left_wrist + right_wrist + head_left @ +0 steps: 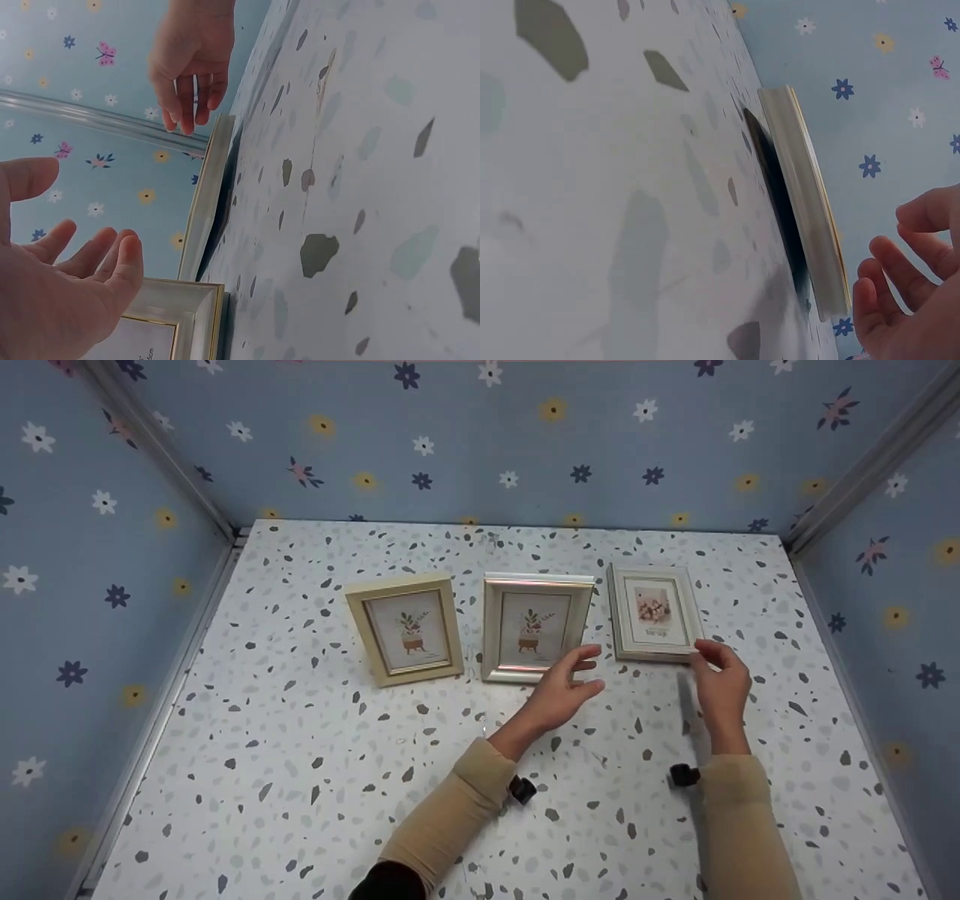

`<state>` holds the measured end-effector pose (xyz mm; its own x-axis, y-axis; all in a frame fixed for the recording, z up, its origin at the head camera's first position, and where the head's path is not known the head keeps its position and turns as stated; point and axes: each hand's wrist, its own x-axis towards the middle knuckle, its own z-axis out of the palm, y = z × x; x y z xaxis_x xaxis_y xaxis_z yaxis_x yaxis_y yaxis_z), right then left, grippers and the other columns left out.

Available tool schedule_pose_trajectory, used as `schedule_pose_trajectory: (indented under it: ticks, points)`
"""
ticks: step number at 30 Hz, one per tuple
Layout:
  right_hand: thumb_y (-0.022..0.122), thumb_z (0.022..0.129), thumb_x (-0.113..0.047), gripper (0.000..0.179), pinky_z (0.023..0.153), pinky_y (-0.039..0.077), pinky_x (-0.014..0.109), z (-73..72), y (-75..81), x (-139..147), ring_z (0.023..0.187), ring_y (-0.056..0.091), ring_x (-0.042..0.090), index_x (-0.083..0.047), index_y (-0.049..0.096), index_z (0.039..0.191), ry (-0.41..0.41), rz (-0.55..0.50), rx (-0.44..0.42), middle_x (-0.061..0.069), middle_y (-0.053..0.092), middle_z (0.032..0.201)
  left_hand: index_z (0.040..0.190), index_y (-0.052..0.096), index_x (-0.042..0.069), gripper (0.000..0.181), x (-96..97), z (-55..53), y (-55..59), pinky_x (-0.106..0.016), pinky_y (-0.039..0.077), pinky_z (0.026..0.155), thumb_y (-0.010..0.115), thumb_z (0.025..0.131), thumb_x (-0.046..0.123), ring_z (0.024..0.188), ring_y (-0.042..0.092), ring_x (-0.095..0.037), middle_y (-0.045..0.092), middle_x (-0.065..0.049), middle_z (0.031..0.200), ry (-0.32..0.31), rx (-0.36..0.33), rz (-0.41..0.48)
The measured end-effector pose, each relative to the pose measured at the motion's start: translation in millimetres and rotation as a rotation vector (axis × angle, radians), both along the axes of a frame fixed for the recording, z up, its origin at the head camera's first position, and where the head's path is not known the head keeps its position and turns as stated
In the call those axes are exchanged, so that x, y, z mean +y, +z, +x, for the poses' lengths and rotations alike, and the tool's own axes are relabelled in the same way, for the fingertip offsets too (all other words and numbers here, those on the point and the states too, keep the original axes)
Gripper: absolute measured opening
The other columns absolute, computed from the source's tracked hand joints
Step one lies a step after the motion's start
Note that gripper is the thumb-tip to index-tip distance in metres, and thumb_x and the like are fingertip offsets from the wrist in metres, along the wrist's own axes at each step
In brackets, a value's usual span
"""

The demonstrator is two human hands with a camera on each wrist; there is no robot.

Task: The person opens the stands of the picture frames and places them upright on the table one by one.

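Observation:
Three picture frames are on a speckled white table. A gold frame (367,637) stands on the left and a silver frame (491,630) in the middle, both with a potted-plant picture. On the right a pale frame (619,615) with a flower picture lies back, low over the tabletop; the right wrist view shows a dark gap under its edge. My left hand (564,690) overlaps the silver frame's lower right corner, fingers relaxed and apart, holding nothing. By the pale frame's lower right corner is my right hand (724,682), its fingers loosely bent with nothing between them.
Blue flowered walls (465,442) enclose the table (300,780) at the back and sides, with metal strips along the corners. A small black camera (523,790) sits at the left wrist and another black camera (683,775) at the right.

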<state>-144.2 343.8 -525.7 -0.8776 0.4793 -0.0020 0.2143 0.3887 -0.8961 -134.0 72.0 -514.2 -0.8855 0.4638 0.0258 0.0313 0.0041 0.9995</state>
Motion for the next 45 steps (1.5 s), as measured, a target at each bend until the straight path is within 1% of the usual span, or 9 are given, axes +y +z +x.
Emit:
schedule_pose_trajectory:
  ticks: [5, 11, 19, 24, 29, 35, 39, 42, 45]
  points:
    - [0.059, 0.101, -0.021, 0.036, 0.094, 0.043, 0.028, -8.3, -0.2, 9.9, 0.121, 0.052, 0.018, -0.007, 0.062, 0.133, -0.033, -0.003, -0.058, 0.009, 0.060, 0.130, 0.150, 0.042, 0.011, 0.053, 7.6, -4.5, 0.3, -0.026, 0.042, 0.103, 0.061, 0.100, 0.014, 0.135, 0.044, -0.021, 0.044, -0.005, 0.151, 0.011, -0.038, 0.008]
    - [0.059, 0.099, -0.020, 0.041, 0.097, 0.042, 0.029, -20.4, 0.9, 19.7, 0.124, 0.051, 0.020, -0.008, 0.059, 0.138, -0.053, 0.015, -0.092, 0.010, 0.059, 0.135, 0.152, 0.039, 0.013, 0.056, 19.6, -10.3, -0.1, -0.026, 0.040, 0.104, 0.060, 0.101, 0.017, 0.137, 0.042, -0.020, 0.042, -0.004, 0.152, 0.022, -0.045, -0.006]
    - [0.057, 0.101, -0.024, 0.047, 0.102, 0.042, 0.029, -33.7, 4.0, 28.0, 0.128, 0.048, 0.021, -0.009, 0.051, 0.145, -0.005, -0.011, -0.153, 0.011, 0.053, 0.143, 0.153, 0.036, 0.015, 0.060, 38.6, -15.4, -0.9, -0.035, 0.037, 0.110, 0.063, 0.099, 0.019, 0.140, 0.038, -0.021, 0.037, -0.006, 0.156, 0.039, -0.107, -0.016]
    - [0.056, 0.102, -0.027, 0.051, 0.104, 0.042, 0.030, -39.9, 4.3, 29.0, 0.131, 0.045, 0.021, -0.010, 0.047, 0.149, 0.022, -0.049, -0.201, 0.010, 0.050, 0.147, 0.156, 0.033, 0.016, 0.068, 51.1, -23.9, -2.6, -0.036, 0.036, 0.110, 0.065, 0.097, 0.025, 0.142, 0.034, -0.023, 0.036, -0.008, 0.156, 0.054, -0.166, -0.063]
    - [0.055, 0.102, -0.028, 0.051, 0.105, 0.041, 0.032, -45.3, 4.0, 29.0, 0.131, 0.045, 0.021, -0.010, 0.046, 0.149, 0.049, -0.063, -0.220, 0.011, 0.049, 0.147, 0.157, 0.029, 0.019, 0.072, 61.6, -32.6, -4.0, -0.041, 0.032, 0.113, 0.065, 0.096, 0.025, 0.144, 0.031, -0.024, 0.032, -0.008, 0.158, 0.071, -0.192, -0.110]
    - [0.056, 0.102, -0.027, 0.053, 0.107, 0.039, 0.031, -51.5, 5.6, 30.4, 0.133, 0.044, 0.021, -0.009, 0.044, 0.150, 0.060, -0.100, -0.231, 0.011, 0.047, 0.149, 0.157, 0.031, 0.020, 0.070, 72.9, -40.2, -7.2, -0.038, 0.028, 0.115, 0.065, 0.096, 0.021, 0.145, 0.030, -0.020, 0.032, -0.005, 0.159, 0.119, -0.238, -0.132]
    - [0.055, 0.102, -0.027, 0.056, 0.109, 0.037, 0.033, -53.9, 5.6, 32.4, 0.136, 0.042, 0.023, -0.006, 0.040, 0.152, 0.090, -0.140, -0.249, 0.014, 0.043, 0.152, 0.156, 0.032, 0.018, 0.070, 77.4, -43.4, -9.1, -0.035, 0.029, 0.114, 0.066, 0.095, 0.018, 0.144, 0.032, -0.020, 0.036, -0.007, 0.157, 0.133, -0.266, -0.106]
    - [0.053, 0.103, -0.029, 0.060, 0.113, 0.034, 0.036, -55.6, 5.1, 34.3, 0.141, 0.036, 0.025, -0.006, 0.034, 0.155, 0.128, -0.159, -0.286, 0.015, 0.036, 0.156, 0.156, 0.031, 0.016, 0.070, 78.2, -45.2, -10.4, -0.034, 0.028, 0.115, 0.066, 0.095, 0.017, 0.144, 0.032, -0.020, 0.038, -0.009, 0.156, 0.114, -0.275, -0.076]
    - [0.051, 0.103, -0.032, 0.063, 0.117, 0.026, 0.038, -57.6, 5.1, 35.3, 0.149, 0.017, 0.026, -0.005, 0.030, 0.156, 0.153, -0.165, -0.329, 0.016, 0.020, 0.162, 0.156, 0.030, 0.015, 0.070, 78.3, -47.1, -12.1, -0.033, 0.028, 0.115, 0.065, 0.095, 0.018, 0.144, 0.032, -0.021, 0.038, -0.010, 0.156, 0.093, -0.278, -0.054]
